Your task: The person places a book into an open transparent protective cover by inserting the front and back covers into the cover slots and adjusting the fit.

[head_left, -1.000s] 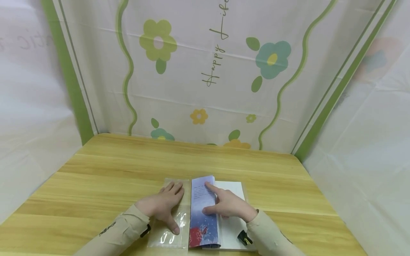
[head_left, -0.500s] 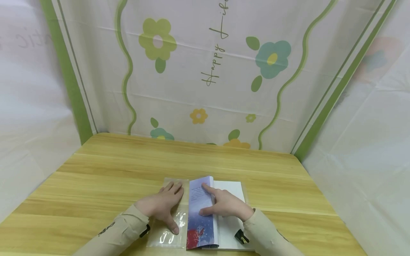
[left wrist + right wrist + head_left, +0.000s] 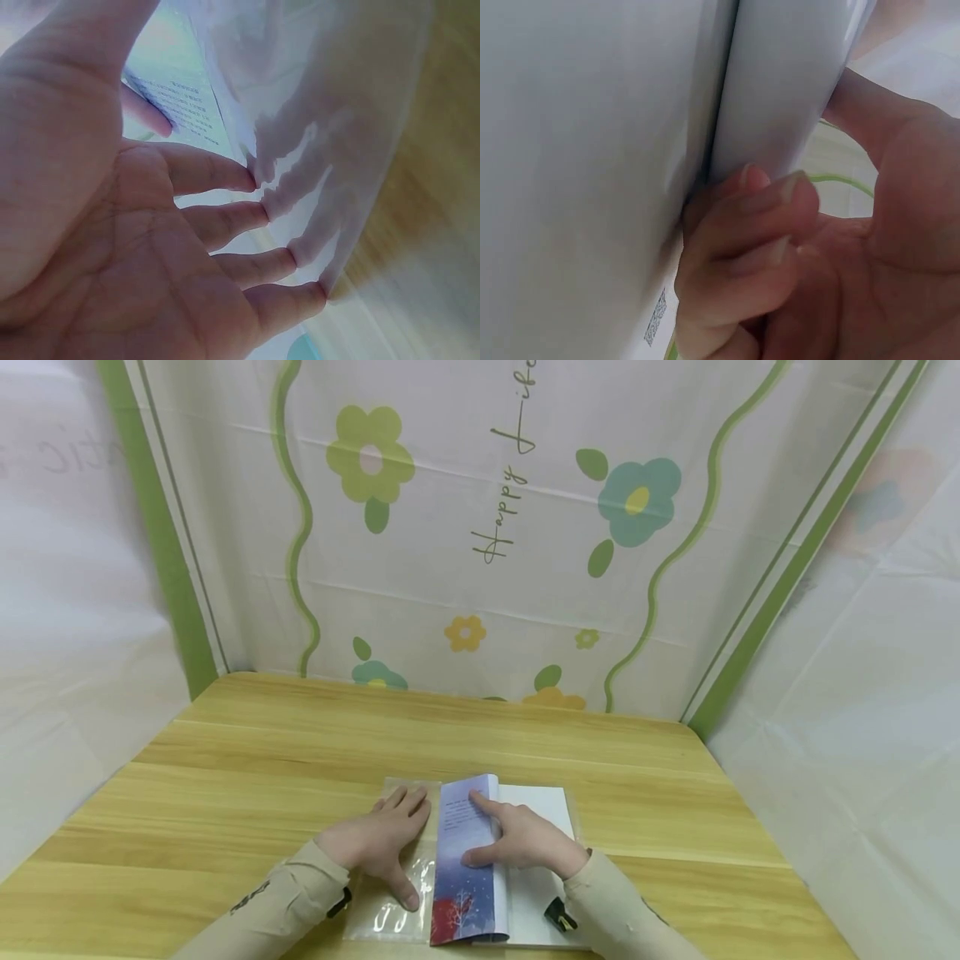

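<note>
A book with white pages (image 3: 528, 893) lies at the table's near edge. Its blue winter-picture cover (image 3: 465, 889) is folded back and curves at its right side. My right hand (image 3: 525, 839) holds this cover, thumb and straight index finger on its printed face. In the right wrist view other fingers (image 3: 742, 247) curl against the rounded pale cover (image 3: 780, 90), beside a flat white surface. My left hand (image 3: 378, 843) lies with spread fingers on a clear plastic sleeve (image 3: 375, 918) left of the book. The left wrist view shows fingertips touching the clear film (image 3: 330, 142).
A wooden table (image 3: 262, 760) bears everything. A white curtain (image 3: 450, 568) with printed flowers hangs behind it, and pale sheets flank both sides. Near each sleeve cuff sits a small black piece, the right one (image 3: 558, 914) over the white page.
My right hand has shifted slightly left, taking the folded blue cover with it over part of the clear sleeve. The left hand stays in place.
</note>
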Motion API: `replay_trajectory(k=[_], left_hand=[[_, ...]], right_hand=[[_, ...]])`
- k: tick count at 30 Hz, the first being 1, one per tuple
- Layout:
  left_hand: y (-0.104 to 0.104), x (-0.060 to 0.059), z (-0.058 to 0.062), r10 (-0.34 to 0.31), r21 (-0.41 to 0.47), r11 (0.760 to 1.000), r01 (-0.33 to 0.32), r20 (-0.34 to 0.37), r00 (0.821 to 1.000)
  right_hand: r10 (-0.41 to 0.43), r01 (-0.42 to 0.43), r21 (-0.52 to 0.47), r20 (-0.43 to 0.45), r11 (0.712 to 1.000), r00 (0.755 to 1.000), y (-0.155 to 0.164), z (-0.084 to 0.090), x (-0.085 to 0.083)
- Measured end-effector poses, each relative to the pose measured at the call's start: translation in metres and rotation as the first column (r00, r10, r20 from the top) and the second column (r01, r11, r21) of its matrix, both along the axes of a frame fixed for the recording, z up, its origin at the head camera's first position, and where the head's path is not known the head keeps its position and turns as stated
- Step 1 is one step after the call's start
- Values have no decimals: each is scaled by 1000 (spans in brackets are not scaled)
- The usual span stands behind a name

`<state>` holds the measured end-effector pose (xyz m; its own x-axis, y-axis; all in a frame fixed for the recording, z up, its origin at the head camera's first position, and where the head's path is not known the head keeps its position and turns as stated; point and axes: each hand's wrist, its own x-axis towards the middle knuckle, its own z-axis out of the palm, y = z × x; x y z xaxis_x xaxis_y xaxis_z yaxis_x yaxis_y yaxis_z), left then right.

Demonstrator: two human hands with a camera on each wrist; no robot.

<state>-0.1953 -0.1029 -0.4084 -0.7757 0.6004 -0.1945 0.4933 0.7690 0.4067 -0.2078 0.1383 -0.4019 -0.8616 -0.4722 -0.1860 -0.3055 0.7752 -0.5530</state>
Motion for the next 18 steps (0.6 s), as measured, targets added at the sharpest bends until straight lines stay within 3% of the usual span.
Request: replay_trajectory(k=[18], left_hand=[[-2, 0, 1, -20, 10, 1000, 20, -2, 1000]], right_hand=[[-22, 28, 118, -49, 993, 999, -6, 4, 2]])
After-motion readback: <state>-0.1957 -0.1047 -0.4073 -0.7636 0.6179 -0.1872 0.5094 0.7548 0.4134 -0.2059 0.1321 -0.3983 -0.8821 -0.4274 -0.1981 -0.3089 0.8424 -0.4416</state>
